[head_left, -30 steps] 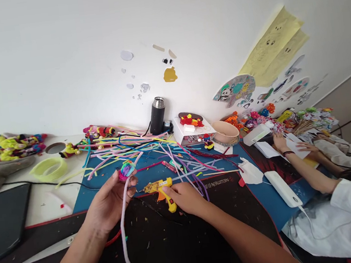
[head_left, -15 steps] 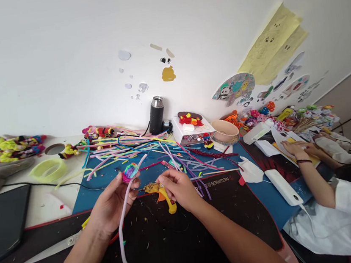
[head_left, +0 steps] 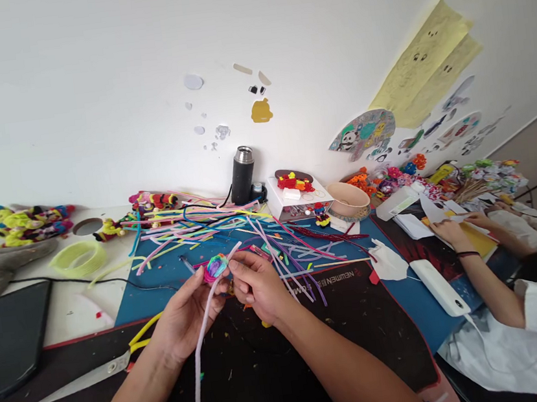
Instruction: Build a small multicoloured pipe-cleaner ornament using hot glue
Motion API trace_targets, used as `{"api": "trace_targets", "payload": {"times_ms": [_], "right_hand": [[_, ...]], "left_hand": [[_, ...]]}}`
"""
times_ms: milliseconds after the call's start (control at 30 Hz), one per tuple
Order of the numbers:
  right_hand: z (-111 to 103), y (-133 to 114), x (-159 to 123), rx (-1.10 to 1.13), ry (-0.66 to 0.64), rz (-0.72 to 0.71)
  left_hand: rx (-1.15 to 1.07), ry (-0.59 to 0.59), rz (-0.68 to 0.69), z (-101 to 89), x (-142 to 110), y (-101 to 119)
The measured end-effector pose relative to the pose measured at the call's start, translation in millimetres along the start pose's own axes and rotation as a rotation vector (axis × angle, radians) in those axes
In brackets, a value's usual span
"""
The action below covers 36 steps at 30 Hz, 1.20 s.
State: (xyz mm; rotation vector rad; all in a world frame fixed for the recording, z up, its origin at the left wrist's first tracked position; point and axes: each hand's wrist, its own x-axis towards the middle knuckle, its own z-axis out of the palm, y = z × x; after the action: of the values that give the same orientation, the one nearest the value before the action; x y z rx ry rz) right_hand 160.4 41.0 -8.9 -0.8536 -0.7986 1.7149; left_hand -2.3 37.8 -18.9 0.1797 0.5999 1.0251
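Note:
Closed around a small rainbow-coloured coiled piece [head_left: 216,267] is my left hand [head_left: 184,319], with the thumb on its pink edge. A long lilac pipe cleaner [head_left: 200,353] passes across that piece and hangs down over the dark mat. My right hand [head_left: 262,286] pinches at the pipe cleaner's short upper end, right beside the coil. Behind the right hand the yellow glue gun [head_left: 266,323] is almost fully hidden, lying on the mat. Scissors with yellow handles [head_left: 92,377] lie left of my left forearm.
Loose coloured pipe cleaners [head_left: 193,226] are heaped beyond my hands. Farther back stand a black flask [head_left: 243,177], a white box [head_left: 293,204] and a pinkish bowl [head_left: 348,200]. A black tablet [head_left: 14,343] lies left. At right, a co-worker's hands [head_left: 451,234] handle paper near a white power bank [head_left: 440,287].
My right hand has let go of the glue gun and moved left and up to the pipe cleaner. My left hand has shifted slightly right with the coiled piece.

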Motion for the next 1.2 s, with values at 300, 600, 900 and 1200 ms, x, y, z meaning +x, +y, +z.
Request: {"api": "trace_targets", "payload": {"times_ms": [300, 600, 900, 1200], "right_hand": [[0.0, -1.5, 0.7, 0.044, 0.005, 0.038], [5.1, -9.2, -1.5, 0.027, 0.039, -0.01], [-9.4, -16.1, -11.8, -0.195, 0.035, -0.002], [-9.1, -12.7, -21.0, -0.675, 0.021, -0.156]], "left_hand": [[0.021, -0.052, 0.004, -7.1, 2.9, -4.3], [0.107, -0.064, 0.065, -8.6, 4.7, -3.8], [0.231, 0.145, 0.271, 3.1, 1.2, 6.0], [0.416, 0.141, 0.394, 9.1, -2.5, 0.1]]}}
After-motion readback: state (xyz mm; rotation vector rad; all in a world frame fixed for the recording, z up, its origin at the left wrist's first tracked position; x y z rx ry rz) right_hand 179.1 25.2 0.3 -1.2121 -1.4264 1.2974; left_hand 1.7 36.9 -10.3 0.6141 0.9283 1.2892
